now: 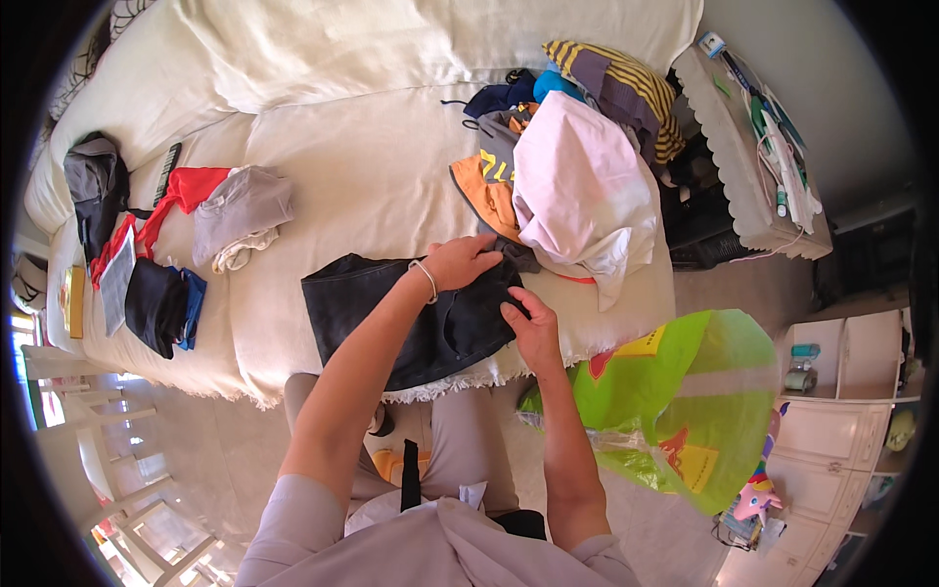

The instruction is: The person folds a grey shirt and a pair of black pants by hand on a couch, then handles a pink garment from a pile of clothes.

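Note:
A black denim-like garment, probably trousers or shorts, lies folded at the front of the cream-covered sofa. My left hand, with a pale bangle on the wrist, reaches across it and grips its far right corner. At the right end, my right hand has the edge of the same garment between thumb and fingers. Just beyond my hands is a heap of clothes: a pink and white cloth on top, an orange garment and a dark grey one with yellow marks beneath.
Folded clothes lie on the left: a grey garment, a red one and a black one. A green plastic bag stands by the sofa's right front. A striped cushion and a cloth-covered side table are at right.

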The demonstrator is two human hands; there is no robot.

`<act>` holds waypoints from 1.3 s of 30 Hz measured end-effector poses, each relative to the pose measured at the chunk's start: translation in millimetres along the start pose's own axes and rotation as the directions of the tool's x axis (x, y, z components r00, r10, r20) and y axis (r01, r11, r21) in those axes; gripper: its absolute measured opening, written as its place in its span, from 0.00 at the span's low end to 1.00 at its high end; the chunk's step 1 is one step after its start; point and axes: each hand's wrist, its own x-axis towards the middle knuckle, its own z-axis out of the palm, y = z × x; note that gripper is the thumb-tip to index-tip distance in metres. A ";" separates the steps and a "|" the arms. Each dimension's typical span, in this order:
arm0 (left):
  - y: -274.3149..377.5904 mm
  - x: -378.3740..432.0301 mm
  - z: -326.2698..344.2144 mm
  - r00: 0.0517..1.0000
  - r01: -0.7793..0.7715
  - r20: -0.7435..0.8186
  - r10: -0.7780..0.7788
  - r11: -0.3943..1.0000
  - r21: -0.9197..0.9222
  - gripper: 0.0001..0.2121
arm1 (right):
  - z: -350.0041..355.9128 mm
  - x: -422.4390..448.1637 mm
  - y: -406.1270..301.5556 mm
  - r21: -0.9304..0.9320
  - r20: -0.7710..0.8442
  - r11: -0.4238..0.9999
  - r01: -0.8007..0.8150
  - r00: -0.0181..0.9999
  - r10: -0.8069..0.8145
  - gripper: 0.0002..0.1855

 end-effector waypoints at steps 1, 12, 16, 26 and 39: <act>-7.8 7.5 3.3 0.992 0.040 0.120 -0.038 0.999 -0.013 0.21 | -0.1 3.1 15.9 0.126 -0.021 0.989 -0.071 0.997 0.074 0.15; -23.8 9.3 28.8 0.928 -0.080 -0.369 0.058 0.996 -0.043 0.15 | 8.4 9.2 31.6 -0.328 -0.245 0.933 0.151 0.940 -0.238 0.11; -11.3 12.6 45.1 0.911 0.136 -0.408 -0.055 0.976 0.173 0.16 | 8.6 14.1 38.3 -0.635 -0.234 0.750 0.187 0.878 -0.418 0.10; 11.2 13.7 38.6 0.810 0.001 -0.585 0.050 0.996 0.087 0.11 | -8.2 43.3 6.1 -0.475 -0.021 0.873 -0.109 0.993 0.112 0.22; -15.3 7.2 51.4 0.826 0.007 -0.563 -0.034 0.999 -0.051 0.14 | 7.2 71.9 -6.5 0.271 0.183 0.927 -0.258 0.960 0.214 0.21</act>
